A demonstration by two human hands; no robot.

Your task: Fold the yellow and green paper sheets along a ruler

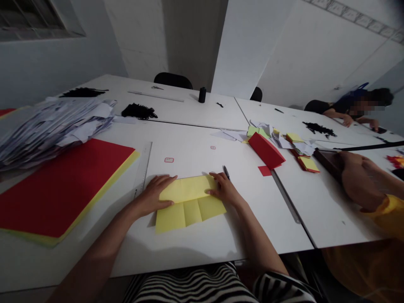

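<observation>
A creased sheet of yellow paper (186,191) lies on the white table in front of me, its far part folded over and its near part showing vertical creases. My left hand (154,194) holds the paper's left end, thumb on the near side and fingers along the far edge. At the right end, my right hand (224,188) grips the same sheet between thumb and fingers. Just beyond the right hand lies a dark pen (226,171). A clear ruler (144,168) rests to the left of the left hand.
Red and yellow sheets (72,189) and a pile of white papers (57,128) lie left. A folded red paper (267,150) and small paper packets (307,164) are right. Black cord bundles (139,111) and a black spool (202,95) stand farther off. A co-worker's hands (360,174) work at right.
</observation>
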